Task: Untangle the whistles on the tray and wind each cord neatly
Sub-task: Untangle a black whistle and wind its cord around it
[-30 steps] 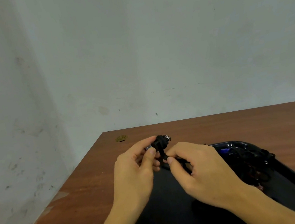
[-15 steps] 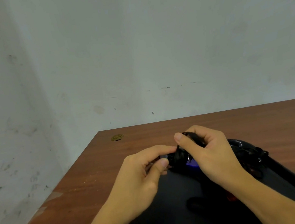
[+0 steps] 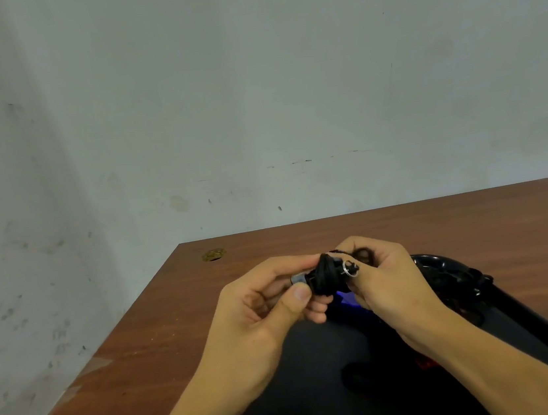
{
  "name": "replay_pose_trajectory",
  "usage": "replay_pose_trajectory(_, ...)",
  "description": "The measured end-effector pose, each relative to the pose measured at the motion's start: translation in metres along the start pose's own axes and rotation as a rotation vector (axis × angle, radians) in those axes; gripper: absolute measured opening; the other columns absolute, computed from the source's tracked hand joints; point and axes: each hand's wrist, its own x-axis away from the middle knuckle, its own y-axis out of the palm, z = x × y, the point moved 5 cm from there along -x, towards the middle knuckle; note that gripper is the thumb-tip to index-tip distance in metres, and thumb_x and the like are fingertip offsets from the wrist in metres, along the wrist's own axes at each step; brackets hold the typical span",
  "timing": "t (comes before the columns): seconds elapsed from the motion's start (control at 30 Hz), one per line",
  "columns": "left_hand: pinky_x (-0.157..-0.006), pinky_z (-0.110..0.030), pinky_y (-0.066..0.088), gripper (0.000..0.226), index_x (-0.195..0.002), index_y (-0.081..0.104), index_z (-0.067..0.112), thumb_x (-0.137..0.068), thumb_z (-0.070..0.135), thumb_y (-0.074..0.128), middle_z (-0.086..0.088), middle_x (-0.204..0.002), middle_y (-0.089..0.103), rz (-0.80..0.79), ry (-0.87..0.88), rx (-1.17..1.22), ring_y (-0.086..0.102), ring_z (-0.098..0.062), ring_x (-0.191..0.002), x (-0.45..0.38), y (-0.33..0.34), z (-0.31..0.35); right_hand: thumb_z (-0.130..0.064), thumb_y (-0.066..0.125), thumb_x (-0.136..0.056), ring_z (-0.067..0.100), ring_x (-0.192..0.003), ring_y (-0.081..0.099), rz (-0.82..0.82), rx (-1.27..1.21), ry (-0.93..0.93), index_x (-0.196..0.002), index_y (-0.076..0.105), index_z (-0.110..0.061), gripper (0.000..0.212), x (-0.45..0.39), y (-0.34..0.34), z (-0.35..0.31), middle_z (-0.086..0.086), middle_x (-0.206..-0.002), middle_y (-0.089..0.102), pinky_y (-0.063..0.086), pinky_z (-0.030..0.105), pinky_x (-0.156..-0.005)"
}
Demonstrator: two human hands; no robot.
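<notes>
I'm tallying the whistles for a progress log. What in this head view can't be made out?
- Whistle body, head view: wrapped in black cord, covered by left hand and right hand.
- Tangle of cords on the tray: black on black, partly behind the right hand; whistle count unclear.
- Tray's near and right parts: cut by the frame edge and hidden by the forearms.

2 hands (image 3: 261,315), 1 tray (image 3: 535,323), 1 table (image 3: 152,353).
</notes>
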Motion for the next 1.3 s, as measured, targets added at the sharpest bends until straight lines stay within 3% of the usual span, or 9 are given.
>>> replay_pose_trajectory(0.13, -0.074, -0.032, 0.059, 0.03, -0.112, 0.073, 0.017, -0.087, 0.008, 0.06, -0.021, -0.095, 0.075, 0.097, -0.015, 0.177, 0.071, -0.028, -0.079, -0.002, -0.007, 0.004, -0.019, 0.07, -0.089, 0.02, -0.062, 0.049, -0.066, 0.124, 0.0, -0.064, 0.065, -0.012, 0.026, 0.001, 0.007, 0.009, 0.021, -0.063, 0.057, 0.04, 0.036, -0.064)
replay_pose_trajectory(0.3, -0.072, -0.031, 0.059, 0.033, -0.121, 0.066, 0.014, -0.089, 0.007, 0.062, -0.022, -0.089, 0.074, 0.283, -0.05, 0.141, 0.068, -0.024, -0.072, -0.004, -0.021, -0.001, -0.02, 0.071, -0.09, 0.006, -0.052, 0.043, -0.184, 0.339, -0.079, -0.061, 0.058, -0.014, 0.032, 0.009, 0.018, 0.005, -0.004, -0.054, 0.05, 0.038, 0.019, -0.053)
replay_pose_trajectory(0.47, -0.068, -0.028, 0.059, 0.025, -0.113, 0.064, 0.013, -0.096, -0.004, 0.055, -0.013, -0.08, 0.075, 0.383, -0.112, -0.073, 0.069, -0.022, -0.069, -0.003, -0.031, -0.012, -0.024, 0.071, -0.089, 0.005, -0.049, 0.041, -0.203, 0.553, -0.231, -0.062, 0.053, -0.02, 0.032, 0.014, 0.022, -0.006, -0.008, -0.053, 0.047, 0.037, 0.013, -0.053)
replay_pose_trajectory(0.67, -0.068, -0.028, 0.058, 0.022, -0.097, 0.066, 0.027, -0.096, 0.005, 0.06, 0.006, -0.074, 0.073, 0.376, -0.116, -0.488, 0.069, -0.008, -0.069, -0.003, -0.036, -0.013, -0.028, 0.071, -0.088, 0.009, -0.056, 0.05, -0.153, 0.591, -0.407, -0.07, 0.063, -0.025, 0.02, 0.022, 0.027, -0.022, -0.003, -0.063, 0.056, 0.038, 0.014, -0.054)
replay_pose_trajectory(0.83, -0.066, -0.032, 0.054, 0.016, -0.1, 0.064, 0.031, -0.095, 0.016, 0.063, 0.014, -0.075, 0.067, 0.265, -0.037, -0.791, 0.064, -0.005, -0.073, -0.002, -0.024, -0.002, -0.017, 0.072, -0.089, 0.013, -0.058, 0.06, -0.136, 0.145, -0.214, -0.078, 0.078, -0.022, 0.014, 0.018, 0.023, -0.022, 0.002, -0.066, 0.069, 0.049, 0.022, -0.058)
replay_pose_trajectory(0.97, -0.063, -0.017, 0.045, 0.013, -0.102, 0.059, 0.031, -0.095, 0.021, 0.062, 0.018, -0.08, 0.062, 0.127, 0.098, -0.977, 0.058, -0.002, -0.075, 0.0, -0.008, 0.003, -0.008, 0.068, -0.09, -0.001, -0.051, 0.059, -0.158, -0.005, -0.085, -0.1, 0.08, -0.018, 0.019, 0.018, 0.021, -0.019, -0.008, -0.07, 0.073, 0.044, 0.008, -0.052)
replay_pose_trajectory(1.07, -0.066, -0.015, 0.045, 0.011, -0.105, 0.058, 0.033, -0.095, 0.028, 0.059, 0.019, -0.085, 0.06, 0.069, 0.123, -0.986, 0.057, 0.001, -0.078, 0.002, -0.001, 0.004, -0.012, 0.069, -0.091, 0.009, -0.08, 0.07, -0.091, 0.179, -0.16, -0.108, 0.078, -0.026, 0.024, 0.016, 0.016, -0.017, -0.008, -0.093, 0.076, 0.057, 0.023, -0.073)
replay_pose_trajectory(1.17, -0.076, -0.026, 0.054, 0.021, -0.113, 0.06, 0.034, -0.093, 0.03, 0.062, 0.019, -0.097, 0.065, 0.07, 0.101, -0.884, 0.063, -0.002, -0.088, 0.003, -0.002, 0.005, -0.018, 0.07, -0.09, 0.007, -0.075, 0.064, -0.082, 0.27, -0.158, -0.113, 0.074, -0.034, 0.028, 0.015, 0.013, -0.015, -0.012, -0.081, 0.07, 0.052, 0.019, -0.068)
replay_pose_trajectory(1.3, -0.082, -0.022, 0.054, 0.037, -0.119, 0.06, 0.036, -0.091, 0.013, 0.068, 0.02, -0.104, 0.066, 0.081, 0.057, -0.786, 0.064, 0.0, -0.095, 0.002, -0.006, 0.0, -0.023, 0.068, -0.092, 0.001, -0.07, 0.06, -0.119, 0.274, -0.125, -0.12, 0.071, -0.036, 0.031, 0.014, 0.015, -0.012, -0.012, -0.08, 0.065, 0.046, 0.014, -0.065)
